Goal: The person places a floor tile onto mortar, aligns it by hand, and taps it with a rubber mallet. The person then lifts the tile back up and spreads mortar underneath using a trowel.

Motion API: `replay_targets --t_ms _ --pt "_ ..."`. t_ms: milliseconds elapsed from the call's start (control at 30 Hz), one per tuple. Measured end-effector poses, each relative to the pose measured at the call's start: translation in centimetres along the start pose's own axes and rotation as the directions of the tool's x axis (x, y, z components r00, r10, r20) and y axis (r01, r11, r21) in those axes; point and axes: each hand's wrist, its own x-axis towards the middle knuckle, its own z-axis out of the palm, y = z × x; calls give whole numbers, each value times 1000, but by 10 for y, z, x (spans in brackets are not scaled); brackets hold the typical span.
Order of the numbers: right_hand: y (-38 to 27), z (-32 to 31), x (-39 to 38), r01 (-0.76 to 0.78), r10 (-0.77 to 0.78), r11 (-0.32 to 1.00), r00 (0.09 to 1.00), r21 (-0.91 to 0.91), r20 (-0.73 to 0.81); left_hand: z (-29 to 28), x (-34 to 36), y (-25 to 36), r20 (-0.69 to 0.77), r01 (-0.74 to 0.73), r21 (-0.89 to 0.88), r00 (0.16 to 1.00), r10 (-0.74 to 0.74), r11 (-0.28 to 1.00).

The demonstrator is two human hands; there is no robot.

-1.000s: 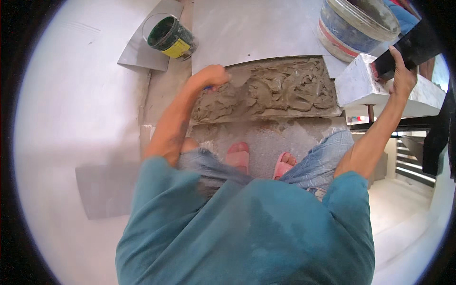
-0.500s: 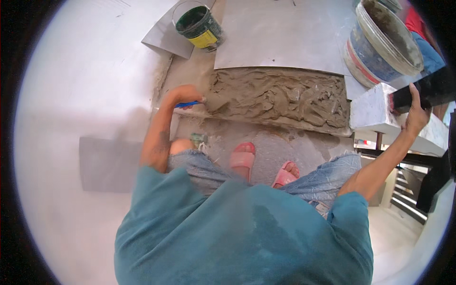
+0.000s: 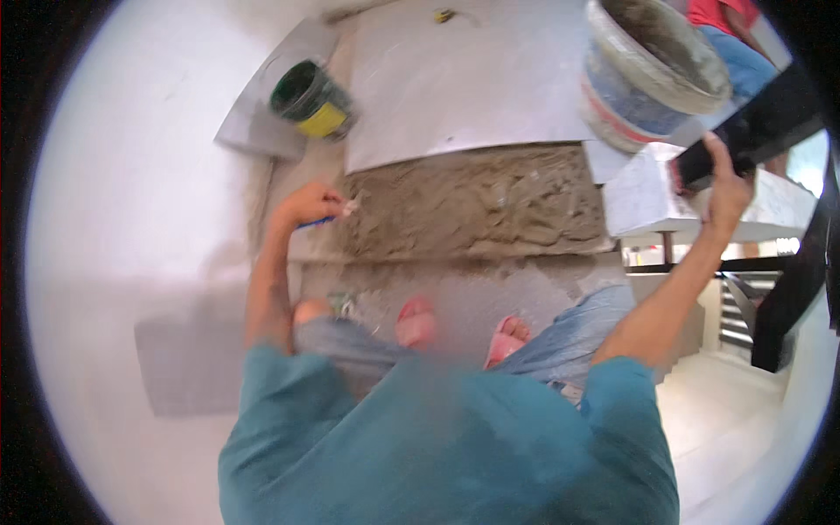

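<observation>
My left hand is closed on a blue-handled tool at the left end of a strip of rough wet mortar on a step. The tool's head is blurred beside my fingers. With fingers wrapped round it, my right hand grips a thick black metal bar, which meets a white block. Above the mortar lies a large pale tile. My pink sandals are on the rough surface below the strip.
A green bucket with a yellow label stands upper left. A big mortar-stained bucket is upper right, a person in red top and jeans behind it. A small yellow tape measure lies at the top. Black railings and stairs are right.
My left hand has moved left and toward me, from over the mortar to its left end, with the blue handle. My right hand stays on the bar. The view has shifted slightly.
</observation>
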Motion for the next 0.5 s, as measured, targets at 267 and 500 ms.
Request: replay_targets --t_ms 267,500 --pt "-44 15 -23 -56 60 993 998 105 -35 -53 17 202 -127 -305 -444 952 277 843" --pt "-36 33 -22 24 -17 999 968 27 -249 -94 98 414 -308 -631 309 641 703 711"
